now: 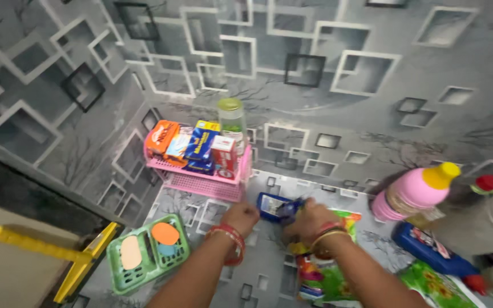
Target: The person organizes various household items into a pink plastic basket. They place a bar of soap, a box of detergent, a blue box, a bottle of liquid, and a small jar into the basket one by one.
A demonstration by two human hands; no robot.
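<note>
Reaching over the surface (269, 268), we close our right hand (310, 219) around a blue pouch (273, 206) lying near the pink rack (201, 171); our left hand (241, 217) is fisted just beside it. Pouch looks light, soft, crinkly; best gripped mid-body.

Single head-worn view, looking steeply down from close above onto a patterned counter (269, 268), facing the wall corner behind the pink rack (201, 177).

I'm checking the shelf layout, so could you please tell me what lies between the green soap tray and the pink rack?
In the head view, only bare patterned shelf separates the green soap tray from the pink rack.
</note>
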